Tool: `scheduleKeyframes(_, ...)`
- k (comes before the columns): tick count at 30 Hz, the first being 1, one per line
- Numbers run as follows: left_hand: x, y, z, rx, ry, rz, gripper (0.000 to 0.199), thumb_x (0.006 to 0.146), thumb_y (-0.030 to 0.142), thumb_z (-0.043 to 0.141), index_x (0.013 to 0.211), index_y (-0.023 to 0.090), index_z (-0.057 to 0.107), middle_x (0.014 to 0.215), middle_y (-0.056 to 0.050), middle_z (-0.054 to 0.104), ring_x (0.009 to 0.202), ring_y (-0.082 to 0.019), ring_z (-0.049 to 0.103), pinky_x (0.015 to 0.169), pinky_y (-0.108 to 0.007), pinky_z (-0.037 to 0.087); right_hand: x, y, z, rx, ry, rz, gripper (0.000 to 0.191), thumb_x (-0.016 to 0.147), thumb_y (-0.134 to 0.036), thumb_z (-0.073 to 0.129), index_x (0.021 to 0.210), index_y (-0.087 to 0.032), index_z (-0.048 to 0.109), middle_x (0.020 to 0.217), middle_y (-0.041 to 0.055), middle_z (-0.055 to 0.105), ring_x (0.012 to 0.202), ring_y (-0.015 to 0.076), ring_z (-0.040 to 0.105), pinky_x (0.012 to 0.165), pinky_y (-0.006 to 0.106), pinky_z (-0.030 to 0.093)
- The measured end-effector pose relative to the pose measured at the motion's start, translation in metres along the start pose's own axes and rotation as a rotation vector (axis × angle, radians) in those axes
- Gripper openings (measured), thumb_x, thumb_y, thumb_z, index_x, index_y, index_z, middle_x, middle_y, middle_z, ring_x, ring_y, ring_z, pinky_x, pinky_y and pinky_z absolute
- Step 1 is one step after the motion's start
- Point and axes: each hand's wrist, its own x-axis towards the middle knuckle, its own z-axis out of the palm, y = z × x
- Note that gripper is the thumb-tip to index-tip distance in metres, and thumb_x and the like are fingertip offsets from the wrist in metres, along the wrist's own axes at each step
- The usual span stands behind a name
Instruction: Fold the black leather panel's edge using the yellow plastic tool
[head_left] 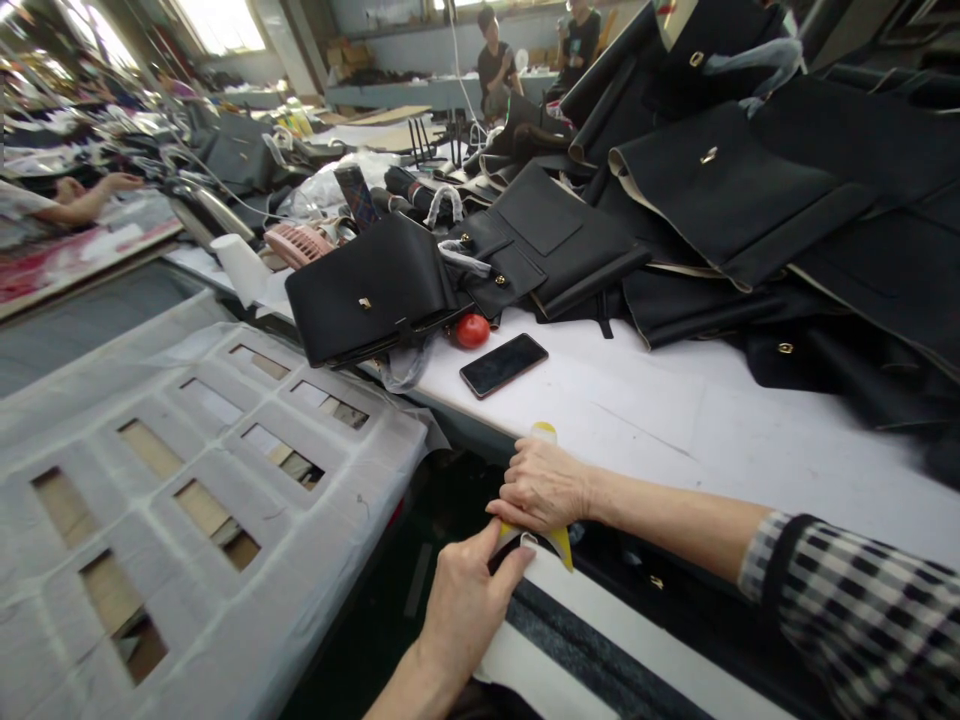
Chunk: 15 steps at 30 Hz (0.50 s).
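Along the lower edge lies a pale panel (559,583) with a dark stripe down its middle. At its far end, the left hand (472,595) reaches up with thumb and forefinger bent toward each other, the thumb on the panel's end; whether they pinch it, I cannot tell. Just beyond, the right hand (541,487) has its fingers closed around a yellow-and-white tool (560,545), whose two-pronged end spreads over the panel's end. A checked sleeve (862,600) covers that forearm. To the left stretches a white-covered frame (247,620) with rectangular openings.

Past the hands, on a white tabletop (645,400), a dark phone (504,365) lies flat, with a round red object (472,331) near it. Behind them sits a black bag (367,295) with a gold clasp, and to the right black bag pieces (735,200) lie in an overlapping heap. Farther left, a co-worker's arms (90,200) extend over another table. At the back, two people (497,65) are near a long counter (427,93).
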Motion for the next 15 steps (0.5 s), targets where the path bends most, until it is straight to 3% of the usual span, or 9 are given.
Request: scheduleKeyframes(15, 0.004, 0.0, 0.0, 0.131, -0.067, 0.03, 0.027, 0.096, 0.044, 0.052, 0.085, 0.02, 0.06, 0.08, -0.005, 0.069, 0.07, -0.02, 0.063, 0.063, -0.03, 0.036, -0.006, -0.011, -0.001, -0.061, -0.094, 0.16, 0.058, 0.104, -0.04, 0.029, 0.062, -0.018, 0.062, 0.06, 0.0048, 0.063, 0.053, 0.0167, 0.051, 0.062, 0.036, 0.017)
